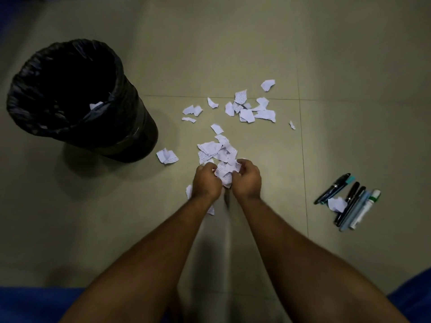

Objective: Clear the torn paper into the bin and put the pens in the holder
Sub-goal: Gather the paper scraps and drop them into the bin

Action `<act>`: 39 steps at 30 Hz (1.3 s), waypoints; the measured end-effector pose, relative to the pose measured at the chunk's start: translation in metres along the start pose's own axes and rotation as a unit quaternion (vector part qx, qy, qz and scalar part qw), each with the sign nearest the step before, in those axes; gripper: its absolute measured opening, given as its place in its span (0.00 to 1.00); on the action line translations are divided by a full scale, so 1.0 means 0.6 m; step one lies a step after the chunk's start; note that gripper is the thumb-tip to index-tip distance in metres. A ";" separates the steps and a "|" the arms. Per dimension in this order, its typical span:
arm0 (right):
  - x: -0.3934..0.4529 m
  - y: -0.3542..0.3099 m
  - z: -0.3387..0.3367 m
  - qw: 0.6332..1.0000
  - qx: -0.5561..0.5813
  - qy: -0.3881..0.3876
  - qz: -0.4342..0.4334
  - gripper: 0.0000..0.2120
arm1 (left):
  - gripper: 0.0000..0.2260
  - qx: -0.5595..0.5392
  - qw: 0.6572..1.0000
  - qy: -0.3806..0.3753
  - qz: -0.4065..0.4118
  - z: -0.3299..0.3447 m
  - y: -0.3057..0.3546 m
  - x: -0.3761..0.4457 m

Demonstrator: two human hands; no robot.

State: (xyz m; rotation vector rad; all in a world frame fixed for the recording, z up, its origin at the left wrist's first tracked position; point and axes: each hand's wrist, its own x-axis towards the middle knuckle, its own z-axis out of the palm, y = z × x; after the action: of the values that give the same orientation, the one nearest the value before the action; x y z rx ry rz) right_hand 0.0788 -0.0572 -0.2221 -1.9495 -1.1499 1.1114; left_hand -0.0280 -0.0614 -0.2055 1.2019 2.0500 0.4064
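Torn white paper scraps (247,108) lie scattered over the tiled floor, with a denser heap (217,150) just beyond my hands. My left hand (206,181) and my right hand (247,179) are side by side, both closed around one bunch of scraps (225,173) held between them. A black bin (70,94) lined with a black bag stands at the left; one scrap (96,105) lies inside it. Several pens and markers (349,201) lie together on the floor at the right, with a scrap (337,203) on top of them.
One folded scrap (166,156) lies beside the bin's base. Two more scraps (189,191) show beside and under my left wrist. Blue fabric (35,304) fills the bottom corners. No pen holder is in view.
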 end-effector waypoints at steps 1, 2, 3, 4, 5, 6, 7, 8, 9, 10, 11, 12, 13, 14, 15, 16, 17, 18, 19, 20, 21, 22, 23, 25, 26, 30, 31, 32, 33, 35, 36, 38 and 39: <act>-0.002 -0.001 -0.007 1.000 0.001 0.010 -0.001 0.17 | 0.15 0.014 1.000 0.009 0.004 -0.009 -0.003 -0.002; -0.006 0.000 -0.013 1.000 -0.003 0.020 0.002 0.18 | 0.15 0.040 0.999 0.020 0.003 -0.015 -0.009 -0.008; -0.014 -0.001 -0.019 0.999 -0.022 0.025 0.010 0.18 | 0.14 0.079 0.996 0.032 -0.006 -0.019 -0.015 -0.016; -0.021 -0.001 -0.020 0.998 -0.054 0.026 0.025 0.19 | 0.14 0.122 0.991 0.047 -0.024 -0.022 -0.020 -0.022; -0.030 0.000 -0.022 0.995 -0.089 0.019 0.048 0.18 | 0.14 0.158 0.985 0.054 -0.051 -0.022 -0.024 -0.031; -0.037 -0.001 -0.020 0.991 -0.109 0.005 0.076 0.18 | 0.15 0.173 0.980 0.057 -0.082 -0.022 -0.028 -0.037; -0.043 -0.003 -0.017 0.988 -0.115 -0.016 0.101 0.18 | 0.16 0.171 0.977 0.056 -0.114 -0.022 -0.029 -0.042; -0.046 -0.003 -0.012 0.987 -0.111 -0.033 0.115 0.19 | 0.18 0.162 0.975 0.051 -0.141 -0.021 -0.031 -0.045; -0.047 -0.004 -0.005 0.986 -0.107 -0.042 0.121 0.19 | 0.19 0.152 0.975 0.044 -0.159 -0.019 -0.033 -0.045; -0.043 -0.006 0.002 0.987 -0.098 -0.044 0.117 0.20 | 0.19 0.136 0.976 0.034 -0.166 -0.015 -0.033 -0.043; -0.039 -0.009 0.009 0.990 -0.086 -0.046 0.105 0.20 | 0.19 0.111 0.979 0.023 -0.169 -0.010 -0.030 -0.039; -0.031 -0.012 0.015 0.992 -0.067 -0.052 0.090 0.19 | 0.18 0.073 0.983 0.020 -0.165 -0.006 -0.025 -0.033; -0.023 -0.020 0.018 0.994 -0.047 -0.063 0.082 0.18 | 0.17 0.023 0.987 0.023 -0.160 -0.004 -0.016 -0.026; -0.014 -0.027 0.022 0.994 -0.023 -0.075 0.078 0.17 | 0.14 -0.036 0.987 0.031 -0.155 -0.004 -0.007 -0.017; -0.007 -0.035 0.022 0.993 -0.002 -0.081 0.081 0.17 | 0.12 -0.092 0.984 0.044 -0.145 -0.005 0.001 -0.009; 0.000 -0.039 0.022 0.994 0.015 -0.075 0.081 0.17 | 0.10 -0.128 0.981 0.061 -0.133 -0.008 0.006 -0.001; 0.003 -0.042 0.019 0.995 0.022 -0.058 0.080 0.17 | 0.09 -0.140 0.980 0.079 -0.121 -0.010 0.006 0.003; 0.004 -0.040 0.016 0.996 0.022 -0.038 0.077 0.17 | 0.09 -0.131 0.981 0.090 -0.110 -0.013 0.003 0.004; 0.000 -0.035 0.013 0.997 0.009 -0.025 0.079 0.17 | 0.09 -0.116 0.984 0.095 -0.101 -0.017 -0.002 -0.001; -0.004 -0.029 0.011 0.996 -0.004 -0.019 0.083 0.17 | 0.09 -0.095 0.987 0.094 -0.093 -0.022 -0.008 -0.010; -0.009 -0.024 0.013 0.995 -0.022 -0.025 0.097 0.17 | 0.10 -0.066 0.990 0.087 -0.089 -0.026 -0.015 -0.018; -0.015 -0.017 0.016 0.992 -0.041 -0.035 0.118 0.17 | 0.10 -0.031 0.992 0.070 -0.097 -0.028 -0.021 -0.030; -0.020 -0.016 0.018 0.988 -0.052 -0.043 0.139 0.16 | 0.11 0.002 0.993 0.049 -0.109 -0.026 -0.028 -0.037; -0.025 -0.016 0.027 0.985 -0.042 -0.050 0.161 0.14 | 0.16 0.040 0.989 -0.016 -0.143 -0.019 -0.044 -0.049; -0.026 -0.022 0.031 0.984 -0.030 -0.051 0.169 0.14 | 0.19 0.045 0.985 -0.044 -0.163 -0.015 -0.050 -0.053; 0.001 -0.031 0.049 0.979 0.054 -0.072 0.183 0.13 | 0.17 -0.067 0.973 -0.028 -0.218 0.006 -0.040 -0.032; 0.029 0.003 0.068 0.978 0.076 -0.080 0.180 0.12 | 0.15 -0.106 0.969 -0.017 -0.225 0.011 -0.038 -0.017; 0.054 0.029 0.082 0.978 0.084 -0.084 0.173 0.11 | 0.12 -0.144 0.963 -0.005 -0.229 0.011 -0.035 -0.002; 0.066 0.034 0.085 0.981 0.074 -0.077 0.164 0.11 | 0.08 -0.179 0.956 0.007 -0.232 0.014 -0.038 0.016; 0.053 -0.014 0.060 0.987 0.041 -0.058 0.142 0.09 | 0.04 -0.190 0.958 0.030 -0.215 -0.007 -0.024 0.026; 0.046 -0.039 0.047 0.991 0.012 -0.044 0.126 0.09 | 0.03 -0.161 0.969 0.037 -0.186 -0.022 -0.020 0.028; 0.041 -0.054 0.037 0.997 -0.041 -0.012 0.065 0.11 | 0.05 -0.065 0.989 0.061 -0.120 -0.051 -0.020 0.028; 0.041 -0.057 0.038 0.997 -0.072 0.006 0.029 0.14 | 0.07 -0.015 0.992 0.084 -0.090 -0.060 -0.026 0.036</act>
State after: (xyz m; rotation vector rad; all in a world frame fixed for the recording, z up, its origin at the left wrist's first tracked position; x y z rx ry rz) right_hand 0.0522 -0.0185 -0.2136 -2.1084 -1.2031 1.0715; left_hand -0.0701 -0.0482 -0.1984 0.9833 2.2661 0.4612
